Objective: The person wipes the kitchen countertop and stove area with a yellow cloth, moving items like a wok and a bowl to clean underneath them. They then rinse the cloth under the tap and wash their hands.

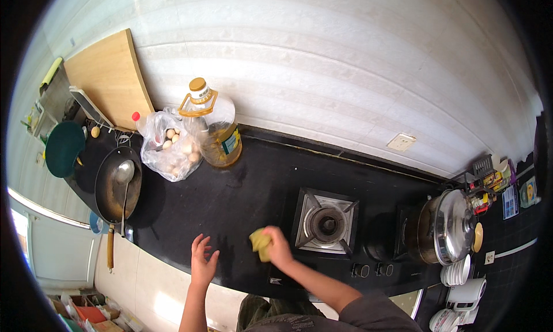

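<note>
My right hand (278, 247) grips a yellow-green cloth (261, 244) against the black countertop (194, 211), just left of the gas burner (328, 224). Wet-looking streaks mark the surface between my hands. My left hand (203, 259) holds nothing; its fingers are spread above the counter's front edge. Farther left lies a wok (106, 202) with a wooden handle and a metal ladle (125, 173) resting in it.
Against the wall stand a large oil jug (227, 144), a plastic bag of eggs (170, 155) and a wooden board (108, 77). A lidded metal pot (453, 228) is at the right, with two stove knobs (372, 270) in front. A green basin (65, 148) sits far left.
</note>
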Demonstrator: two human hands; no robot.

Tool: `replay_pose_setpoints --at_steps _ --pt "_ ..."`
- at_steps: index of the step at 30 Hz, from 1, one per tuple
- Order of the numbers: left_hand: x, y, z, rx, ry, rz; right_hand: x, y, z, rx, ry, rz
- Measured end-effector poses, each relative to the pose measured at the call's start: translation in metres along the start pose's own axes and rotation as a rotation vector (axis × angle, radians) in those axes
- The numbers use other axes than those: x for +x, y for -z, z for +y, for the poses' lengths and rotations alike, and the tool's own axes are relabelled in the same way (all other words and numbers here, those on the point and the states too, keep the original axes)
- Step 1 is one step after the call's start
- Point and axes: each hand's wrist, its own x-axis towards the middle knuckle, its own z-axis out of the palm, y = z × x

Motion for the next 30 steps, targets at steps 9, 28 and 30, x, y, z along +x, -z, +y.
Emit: replay_pose_setpoints --at_steps 9,28,30 --pt "-0.026 0.022 -0.028 -0.001 0.076 0.082 0.178 0.191 0.06 -0.666 0.176 0.488" --pt "-0.044 0.128 -0.028 0.234 -0.094 0.3 0.118 -0.03 0.039 -0.65 0.011 -0.254" --pt "-0.044 0.158 -0.038 0.323 -0.149 0.412 0.078 -0.038 0.028 -0.648 0.123 -0.298"
